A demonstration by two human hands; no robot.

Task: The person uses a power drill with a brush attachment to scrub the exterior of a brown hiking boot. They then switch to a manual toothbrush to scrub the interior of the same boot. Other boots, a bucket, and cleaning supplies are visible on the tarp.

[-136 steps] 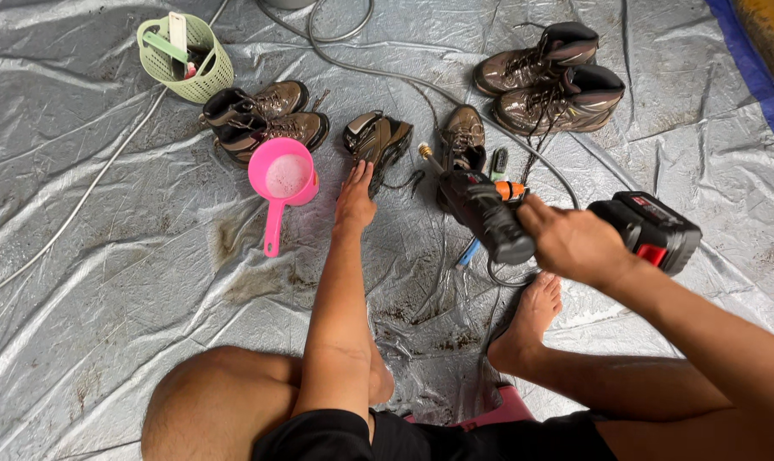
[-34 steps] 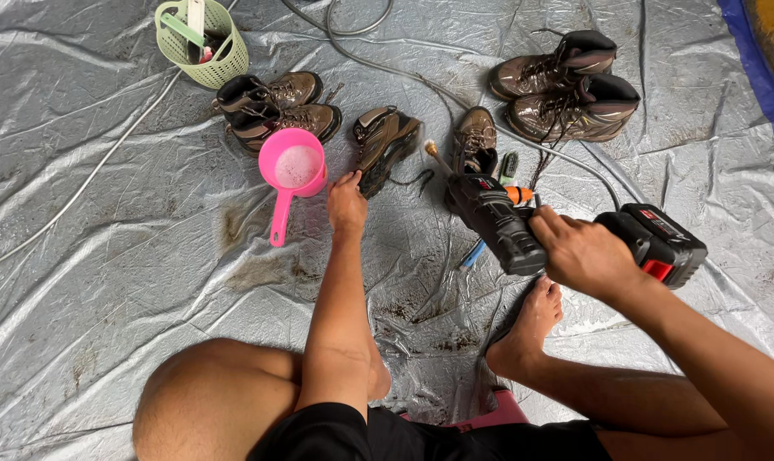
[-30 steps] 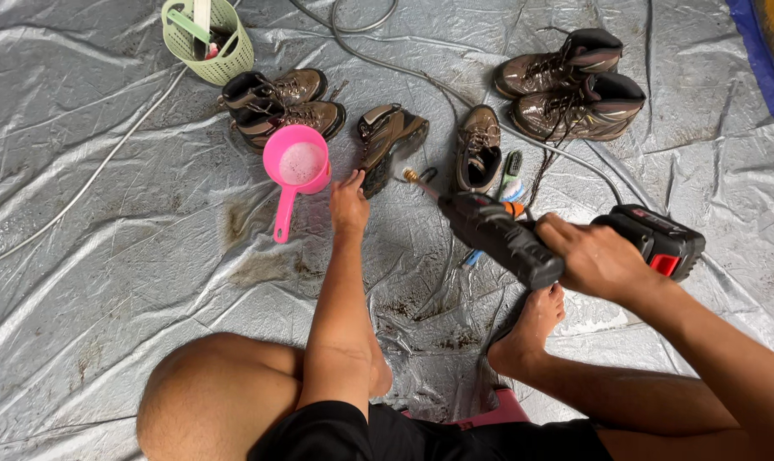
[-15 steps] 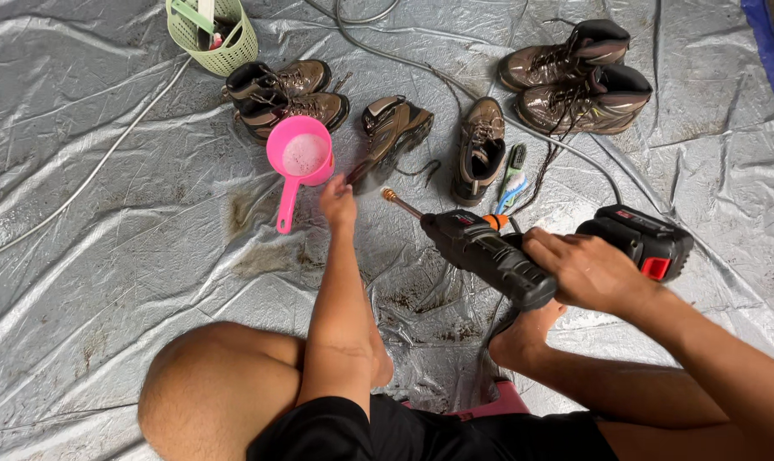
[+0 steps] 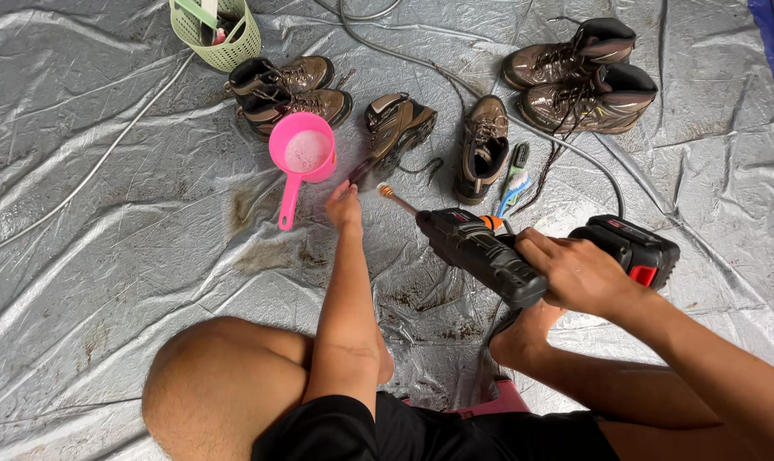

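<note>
My right hand (image 5: 575, 273) grips a black cordless spray gun (image 5: 481, 254) with a red-and-black battery pack (image 5: 630, 248). Its thin orange-tipped nozzle (image 5: 391, 195) points up and left, just right of my left hand (image 5: 344, 205). That hand lies stretched out on the grey tarp (image 5: 105, 256). Its fingertips are at the sole edge of a brown boot (image 5: 395, 124) lying on its side, and whether they grip it is hidden. A pink scoop (image 5: 301, 154) with pale water in it sits just left of the hand.
Another single brown boot (image 5: 485, 145) and a green-and-blue brush (image 5: 515, 175) lie beyond the gun. Boot pairs sit at upper left (image 5: 289, 85) and upper right (image 5: 583, 77). A green basket (image 5: 220, 34), a grey hose (image 5: 438, 64) and a white cable (image 5: 88, 171) cross the muddy tarp.
My right hand has lifted the spray gun off the boot it was on and swung it left and nearer me, nozzle now exposed. My left hand stayed near the scoop.
</note>
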